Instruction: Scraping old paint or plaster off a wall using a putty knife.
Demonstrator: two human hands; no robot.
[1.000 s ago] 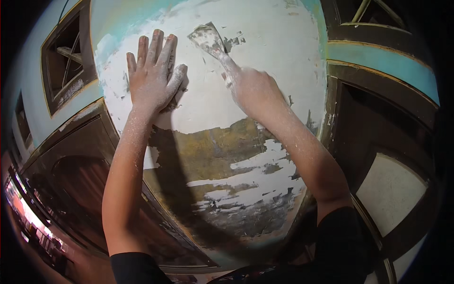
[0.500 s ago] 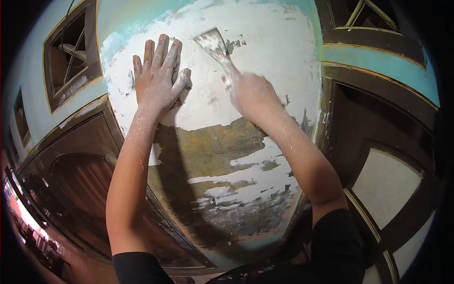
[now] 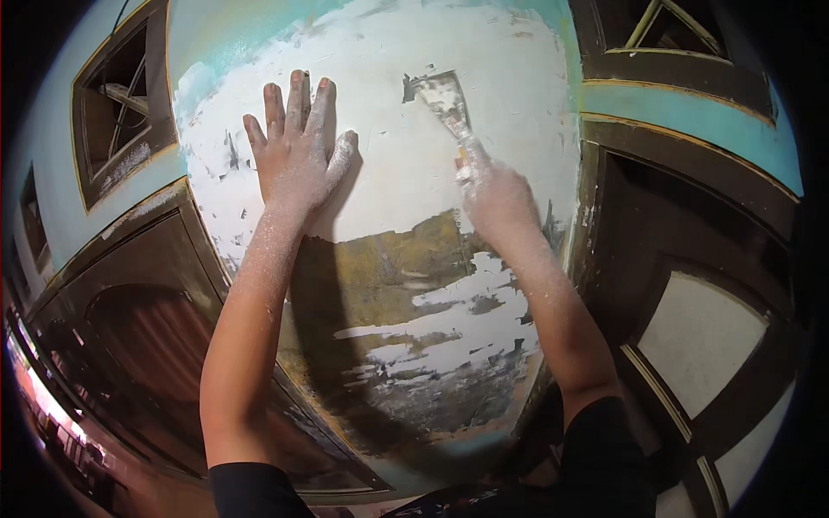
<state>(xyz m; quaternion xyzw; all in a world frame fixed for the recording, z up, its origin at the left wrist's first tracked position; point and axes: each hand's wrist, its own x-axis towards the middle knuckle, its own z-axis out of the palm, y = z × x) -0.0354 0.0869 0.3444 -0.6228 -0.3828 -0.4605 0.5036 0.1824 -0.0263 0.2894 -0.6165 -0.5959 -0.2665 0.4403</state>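
Observation:
My left hand [image 3: 300, 164] lies spread on the white-coated upper wall [image 3: 384, 186], its fingers apart and dusted with white powder. To its right, my right hand [image 3: 498, 200] grips a putty knife [image 3: 440, 95] by the handle; the white-smeared metal blade rests at a small dark patch in the white coat. Below both hands the coat ends in a ragged edge over an olive-grey bare area [image 3: 389, 276] with rough white streaks.
A dark window frame [image 3: 164, 86] and a brown door [image 3: 129, 229] stand at the left. At the right are another dark window [image 3: 604, 34], a turquoise band [image 3: 691, 102] and a dark doorway [image 3: 665, 190] with a pale panel [image 3: 695, 337].
My right hand and the putty knife have moved to the right, the blade now at the small dark patch. My left hand has shifted slightly down and to the right in view.

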